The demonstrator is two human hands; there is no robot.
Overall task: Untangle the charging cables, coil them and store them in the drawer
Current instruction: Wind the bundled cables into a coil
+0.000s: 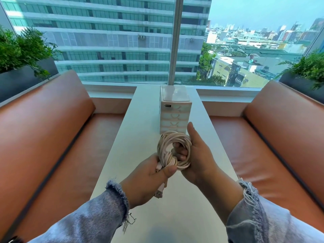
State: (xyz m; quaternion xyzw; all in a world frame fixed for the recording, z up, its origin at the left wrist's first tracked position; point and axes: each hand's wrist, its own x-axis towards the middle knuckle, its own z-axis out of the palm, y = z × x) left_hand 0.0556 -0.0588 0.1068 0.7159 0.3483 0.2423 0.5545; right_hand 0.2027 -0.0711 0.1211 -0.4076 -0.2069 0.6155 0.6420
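A coil of white charging cables (173,151) is held above the white desk (133,148) by both hands. The lower part of the coil is pinched by the left hand (149,178); the right hand (201,155) is hooked through the loop, its fingers (180,151) seen inside it. Two connector ends (158,192) hang below the left hand. A small drawer unit (175,109), all drawers closed, stands near the desk's far edge, just beyond the coil.

A high-rise office lounge is showing: tan leather benches (52,137) are flanking a white tabletop (140,106), planters (26,79) are lining a city-view window (114,41).
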